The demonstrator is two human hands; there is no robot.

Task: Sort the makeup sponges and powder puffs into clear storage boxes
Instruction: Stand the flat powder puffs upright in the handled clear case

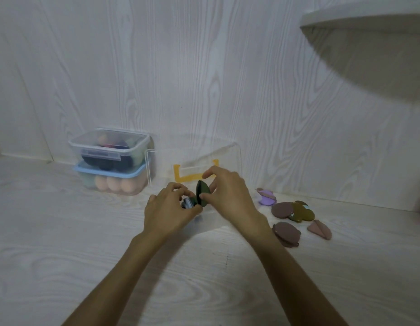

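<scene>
A clear storage box (218,222) stands open in the middle, its clear lid (228,156) with a yellow latch raised behind it. My right hand (228,196) pinches a dark green powder puff (202,193) upright over the box. My left hand (169,208) has its fingers curled round the puffs standing in the box, blue-grey ones (186,204) among them. Loose puffs lie to the right: a purple one (266,196), a brown one (282,209), an olive one (302,212), another brown one (286,234) and a pink folded one (319,228).
At the back left, two shut clear boxes are stacked: the top one (110,147) holds dark sponges, the blue-lidded bottom one (115,182) holds peach egg-shaped sponges. A wood-grain wall rises behind. A white shelf (369,24) juts out at top right.
</scene>
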